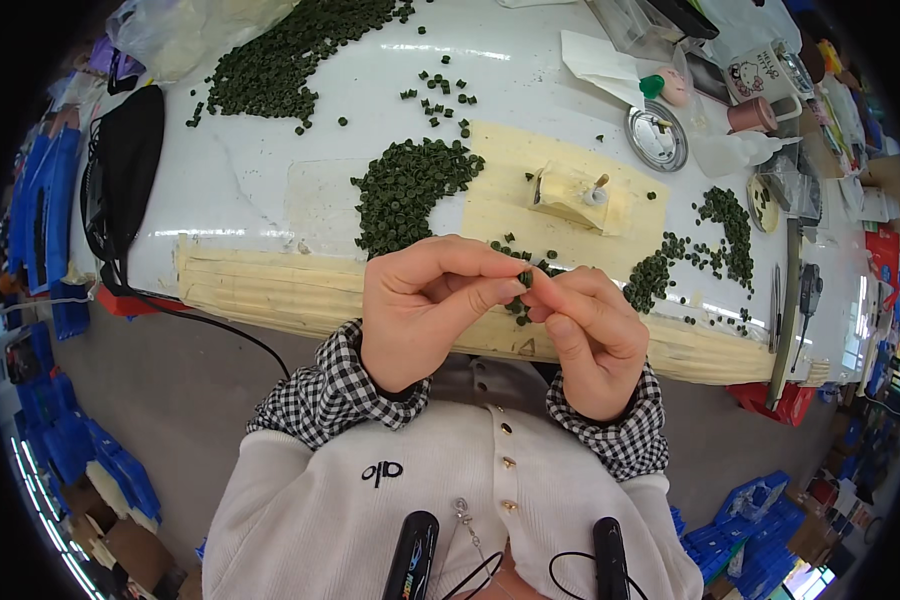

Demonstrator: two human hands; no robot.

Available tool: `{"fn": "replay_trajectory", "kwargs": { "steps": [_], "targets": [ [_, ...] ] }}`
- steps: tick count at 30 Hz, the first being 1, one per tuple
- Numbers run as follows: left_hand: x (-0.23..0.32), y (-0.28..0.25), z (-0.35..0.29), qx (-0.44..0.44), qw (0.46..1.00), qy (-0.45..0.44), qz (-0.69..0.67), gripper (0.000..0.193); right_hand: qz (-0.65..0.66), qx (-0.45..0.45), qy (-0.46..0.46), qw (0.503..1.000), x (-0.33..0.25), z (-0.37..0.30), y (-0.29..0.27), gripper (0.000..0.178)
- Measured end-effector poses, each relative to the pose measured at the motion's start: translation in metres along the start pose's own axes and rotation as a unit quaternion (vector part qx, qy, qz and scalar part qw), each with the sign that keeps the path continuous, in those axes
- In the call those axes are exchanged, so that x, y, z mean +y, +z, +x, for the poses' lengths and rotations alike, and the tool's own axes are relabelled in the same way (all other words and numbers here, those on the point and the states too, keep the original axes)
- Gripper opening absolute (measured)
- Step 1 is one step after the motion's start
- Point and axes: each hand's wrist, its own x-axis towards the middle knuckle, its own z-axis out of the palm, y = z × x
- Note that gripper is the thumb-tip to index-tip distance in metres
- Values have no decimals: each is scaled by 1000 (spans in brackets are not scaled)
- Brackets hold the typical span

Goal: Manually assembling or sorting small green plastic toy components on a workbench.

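Note:
Just past the table's near edge, my left hand (410, 305) pinches a small dark green rubber-like part (526, 277) between thumb and index finger. My right hand (598, 340) meets it from the right, index fingertip against the part and the other fingers curled; whether a tiny piece sits in its grip is hidden. Beyond my left hand lies a dense pile of the same green parts (410, 190). A block wrapped in cream tape (575, 197), with a short brown-tipped peg standing up from it, rests on a yellowish sheet (500, 150). Several loose parts lie between block and hands.
A larger heap of green parts (280, 70) spreads at the back left, and a smaller scatter (725, 230) at the right. A round metal lid (657, 136), tweezers (777, 300) and a mug (760, 75) stand or lie to the right. A black bag (125, 175) hangs at the left.

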Motion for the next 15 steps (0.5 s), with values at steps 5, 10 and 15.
{"fn": "replay_trajectory", "kwargs": {
  "steps": [5, 10, 15],
  "targets": [
    [0, 1, 0, -1, 1000, 10, 12, 17, -24, -8, -14, 1000, 1, 1, -2, 31],
    [1, -1, 0, -10, 997, 25, 70, 18, -40, -12, -8, 999, 0, 0, -5, 30],
    [4, -2, 1, -18, 996, 21, 90, 18, -50, -17, -17, 998, 1, 0, -6, 30]
  ]
}}
